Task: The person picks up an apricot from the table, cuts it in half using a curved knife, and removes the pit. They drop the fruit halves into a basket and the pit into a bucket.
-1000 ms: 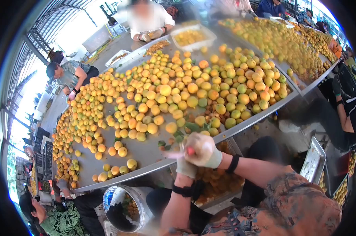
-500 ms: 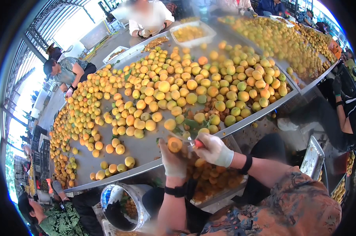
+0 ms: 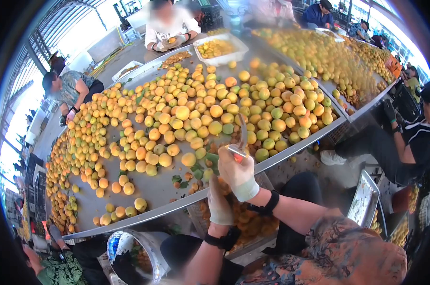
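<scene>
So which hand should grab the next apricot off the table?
Probably the left hand: it looks empty, by the edge of the table. The right hand is nearer the apricots but grips a knife.

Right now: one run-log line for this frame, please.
right hand: grips knife, blade up | left hand: below table rim, over cut fruit, contents unclear | table: covered in apricots

Fruit heap (image 3: 215, 111) on table (image 3: 162, 190), tray (image 3: 248, 246) below near edge
</scene>
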### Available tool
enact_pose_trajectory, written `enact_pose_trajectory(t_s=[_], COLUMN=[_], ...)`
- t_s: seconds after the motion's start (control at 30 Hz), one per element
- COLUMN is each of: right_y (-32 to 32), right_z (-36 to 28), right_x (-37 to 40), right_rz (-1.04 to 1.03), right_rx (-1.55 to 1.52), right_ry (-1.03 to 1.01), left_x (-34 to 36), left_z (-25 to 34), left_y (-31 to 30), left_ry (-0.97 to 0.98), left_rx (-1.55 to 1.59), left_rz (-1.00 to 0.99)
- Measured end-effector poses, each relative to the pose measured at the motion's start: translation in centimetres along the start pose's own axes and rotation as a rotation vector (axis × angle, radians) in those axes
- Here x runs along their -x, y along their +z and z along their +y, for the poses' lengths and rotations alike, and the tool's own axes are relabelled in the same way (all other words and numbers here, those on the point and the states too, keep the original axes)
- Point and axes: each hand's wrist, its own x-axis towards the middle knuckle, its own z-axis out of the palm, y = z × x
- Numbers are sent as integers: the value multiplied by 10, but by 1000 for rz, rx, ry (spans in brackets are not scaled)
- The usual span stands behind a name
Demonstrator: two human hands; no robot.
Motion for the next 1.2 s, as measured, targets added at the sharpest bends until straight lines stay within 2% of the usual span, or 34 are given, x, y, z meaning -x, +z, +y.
enact_pose_trajectory(t_s=[0.07,0.1,0.13,0.23,0.27,0.3,0.33,0.37,0.43,0.47,0.53,0.57,0.63,0.67,0.73,0.8,0.87,0.9,0.97,1.0,1.03,1.1,1.17,1.2], right_y=[1,1,2,-2,-7,-12,-4,-1,4,5,10,17,34,34,17,7,-5,-15,-45,-61,-99,-96,-88,-78], right_z=[7,10,12,15,17,20,15,14,13,11,4,0,-10,-16,-17,-19,-15,-9,13,21,46,30,23,22], right_x=[-2,-4,-5,-11,-15,-17,-9,-6,-5,-8,-10,-14,-25,-32,-50,-61,-80,-91,-112,-115,-139,-123,-114,-105], right_rz=[-3,0,-6,64,-33,-129,-139,-141,-92,-99,-152,-162,54,93,57,35,165,162,312,232,156,23,-3,41], right_rx=[22,36,45,-28,-80,-135,-153,-153,-250,-247,-250,-245,-111,-176,-253,-240,428,426,313,382,656,692,767,629], right_ry=[-22,-54,-43,56,61,63,43,46,95,94,123,119,-11,42,1,-37,-341,-336,-356,-416,-689,-425,-365,-314], left_x=[-2,-8,-10,-17,-18,-19,-19,-19,-22,-22,-22,-28,-38,-42,-52,-81,-92,-94,-93,-85,-85,-69,-58,-51], left_z=[-3,-11,-15,-23,-20,-14,-8,-3,10,17,30,35,45,48,50,33,35,36,36,43,35,39,55,65], left_y=[2,1,1,-2,-5,-9,-10,-8,-2,0,1,4,8,11,16,-4,-12,-14,-21,-18,-27,-27,-38,-44], left_ry=[28,60,90,69,69,413,745,744,79,86,-335,-324,-500,-495,-221,-163,-69,-69,77,101,114,249,323,394], left_rx=[-7,100,209,204,208,-293,-803,-804,-281,-277,340,344,577,573,205,155,82,81,-50,-161,-340,-572,-657,-737], left_rz=[30,17,6,11,20,-21,-65,-62,-111,-108,-122,-126,-73,-78,96,109,177,184,145,135,42,-218,-153,-110])
